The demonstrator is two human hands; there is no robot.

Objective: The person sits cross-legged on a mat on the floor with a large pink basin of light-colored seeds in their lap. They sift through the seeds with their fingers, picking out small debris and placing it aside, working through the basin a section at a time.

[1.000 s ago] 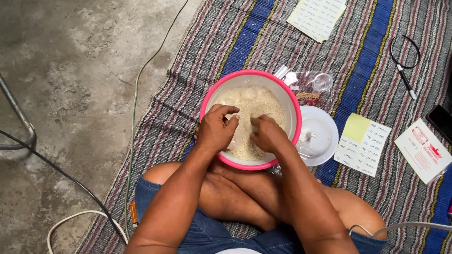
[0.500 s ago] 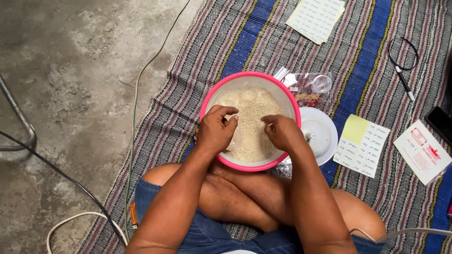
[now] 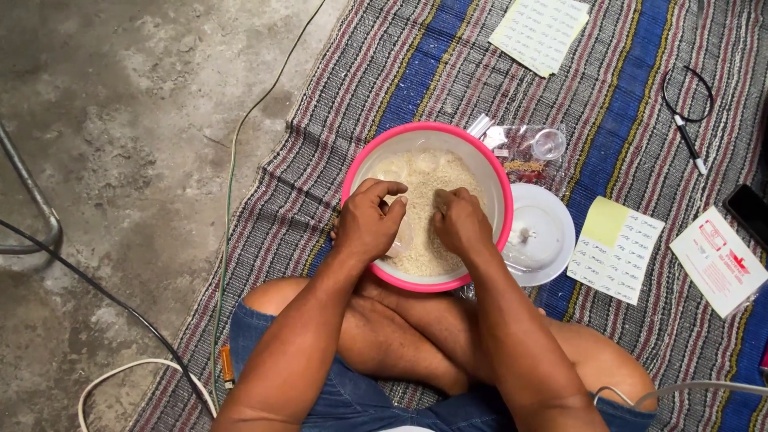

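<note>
A pink-rimmed bowl (image 3: 488, 172) with a white inside sits on the striped mat in front of my crossed legs. It holds a heap of pale rice (image 3: 428, 172). My left hand (image 3: 370, 220) rests over the bowl's near left rim, fingers curled, seemingly around a clear bag edge; I cannot tell if it grips it. My right hand (image 3: 460, 220) is down in the rice near the middle, fingers bent into the grains. The two hands are almost touching.
A white plate (image 3: 548, 240) lies right of the bowl, a clear packet with a small cup (image 3: 532, 148) behind it. Paper sheets (image 3: 540, 28), a yellow-noted sheet (image 3: 616, 248), a red-and-white card (image 3: 718, 260) and a pen on a cord (image 3: 688, 140) lie on the mat (image 3: 416, 72). Cables (image 3: 232, 200) cross the concrete floor.
My right hand swung out toward the bowl's right rim, then came back to the middle of the rice beside my left hand. The left hand stayed at the near left rim.
</note>
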